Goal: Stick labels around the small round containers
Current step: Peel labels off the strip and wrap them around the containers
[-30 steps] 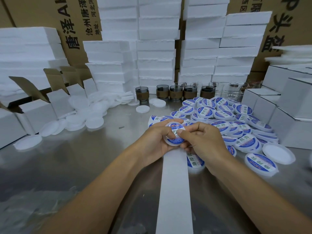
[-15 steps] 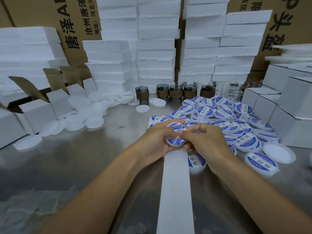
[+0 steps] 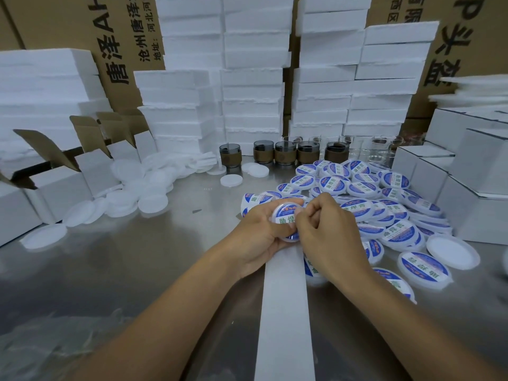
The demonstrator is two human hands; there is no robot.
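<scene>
Two hands on one container [image 3: 284,218] here: my left hand [image 3: 261,235] has its grip curled round it from the left, just above the tabletop [image 3: 165,257]. My right hand [image 3: 327,229] is bunched up, pinching at its right edge, though I can't tell if any label is between the fingertips. My guess at the biggest risk is a crooked or creased label if the tub twists in my left grip while the right presses. The backing strip [image 3: 286,312] runs from under my hands toward me, so a tug could pull things off line. The labelled pile [image 3: 357,193] sits right by my right wrist, and a nudge could send some skating, since the tabletop looks like slick, shiny metal. Plain white discs [image 3: 132,193] are heaped on the left beside open white cartons [image 3: 55,182]. Glass cups [image 3: 286,155] with brown sleeves line the back. Behind them are foam block stacks [image 3: 253,78] and printed cardboard boxes [image 3: 123,37], with closed white boxes [image 3: 467,188] on the right.
</scene>
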